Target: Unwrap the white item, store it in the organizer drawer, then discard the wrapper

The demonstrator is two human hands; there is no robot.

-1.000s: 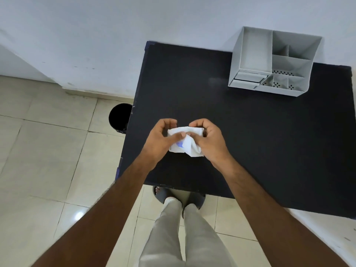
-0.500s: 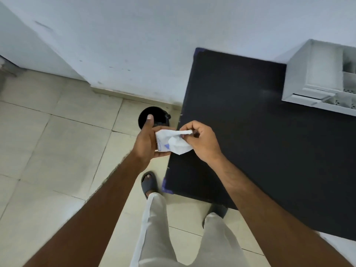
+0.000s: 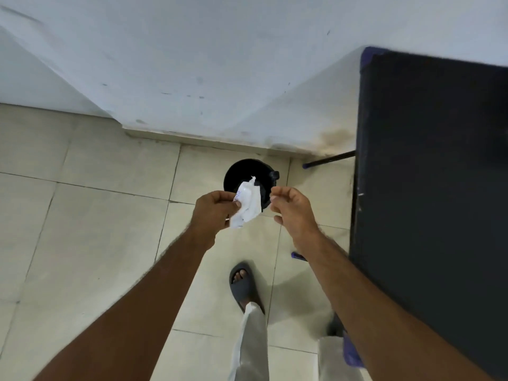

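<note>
A crumpled white wrapper [image 3: 247, 206] with blue print hangs from my left hand [image 3: 213, 209], which pinches its left edge. It is held over the floor, just in front of a round black bin [image 3: 248, 171] that stands on the tiles near the wall. My right hand [image 3: 292, 207] is a little to the right of the wrapper, apart from it, with fingers loosely curled and nothing in them. The organizer and the white item are out of view.
The black table [image 3: 428, 188] fills the right side, its thin legs [image 3: 328, 160] reaching to the wall. A foot in a dark sandal [image 3: 243, 284] stands on the beige tiles below my hands. The white wall runs across the top.
I have turned left, away from the table toward the bin. My right hand has let go of the wrapper, which only my left hand holds now. The organizer has left the view.
</note>
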